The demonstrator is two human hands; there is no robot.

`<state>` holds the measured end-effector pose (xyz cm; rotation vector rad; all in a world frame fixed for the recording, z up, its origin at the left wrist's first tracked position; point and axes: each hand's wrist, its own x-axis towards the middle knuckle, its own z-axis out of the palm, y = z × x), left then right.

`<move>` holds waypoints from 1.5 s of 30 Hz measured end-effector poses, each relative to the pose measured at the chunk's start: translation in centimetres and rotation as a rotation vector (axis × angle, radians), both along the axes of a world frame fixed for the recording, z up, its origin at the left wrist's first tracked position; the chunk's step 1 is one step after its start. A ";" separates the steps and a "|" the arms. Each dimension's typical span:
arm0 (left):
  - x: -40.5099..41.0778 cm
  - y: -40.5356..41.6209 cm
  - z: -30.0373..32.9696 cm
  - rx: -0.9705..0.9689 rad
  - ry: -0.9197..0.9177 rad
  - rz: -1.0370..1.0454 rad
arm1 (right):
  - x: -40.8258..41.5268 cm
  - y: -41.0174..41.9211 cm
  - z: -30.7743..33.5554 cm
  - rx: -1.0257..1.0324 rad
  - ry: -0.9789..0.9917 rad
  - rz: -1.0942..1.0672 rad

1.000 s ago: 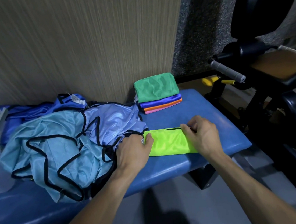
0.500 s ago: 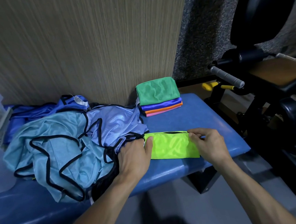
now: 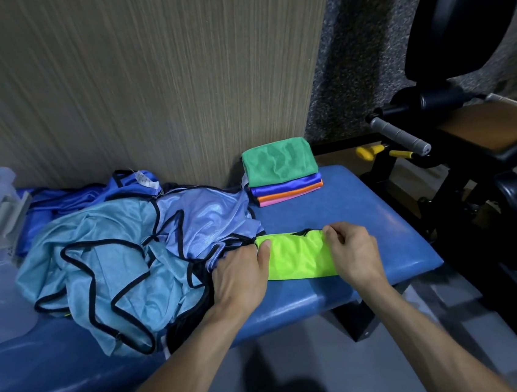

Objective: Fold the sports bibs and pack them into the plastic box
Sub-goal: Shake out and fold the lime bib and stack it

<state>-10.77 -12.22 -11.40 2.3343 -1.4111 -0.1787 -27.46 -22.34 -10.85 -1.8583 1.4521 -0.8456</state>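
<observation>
Right hand (image 3: 356,255) now pinches the lime bib (image 3: 299,258) at its far corner — left hand (image 3: 241,274) presses by thumb, fingers hidden; align edges.
</observation>
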 end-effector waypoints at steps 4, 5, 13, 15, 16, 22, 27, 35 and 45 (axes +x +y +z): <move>0.1 0.0 -0.1 -0.001 0.027 0.023 | 0.3 -0.6 -0.3 0.017 0.103 -0.010; 0.1 -0.1 -0.1 0.001 0.030 0.029 | 0.3 -0.8 -0.3 0.028 0.121 -0.020; 0.3 -0.7 0.3 -0.008 -0.103 0.017 | 0.8 -2.0 -0.2 -0.034 0.357 -0.021; 0.1 -0.8 0.6 -0.001 -0.230 -0.004 | 0.8 -2.1 -0.2 -0.060 0.418 -0.021; 0.0 -0.9 0.7 -0.012 -0.283 -0.014 | 0.7 -2.2 -0.2 -0.069 0.434 -0.025; 0.6 -3.4 0.2 -0.089 -0.419 -0.387 | 0.6 -2.0 -0.1 -0.083 0.450 -0.025; -0.3 -5.0 -0.4 0.032 -0.365 -0.482 | 0.6 -2.1 -0.4 -0.122 0.465 -0.010; -0.1 -4.9 -2.7 -0.138 -0.280 -0.313 | -0.3 -2.3 0.2 -0.033 0.604 -0.077; -0.3 -5.8 -3.3 -0.156 -0.126 -0.302 | 1.3 -4.2 0.0 0.153 0.061 -0.065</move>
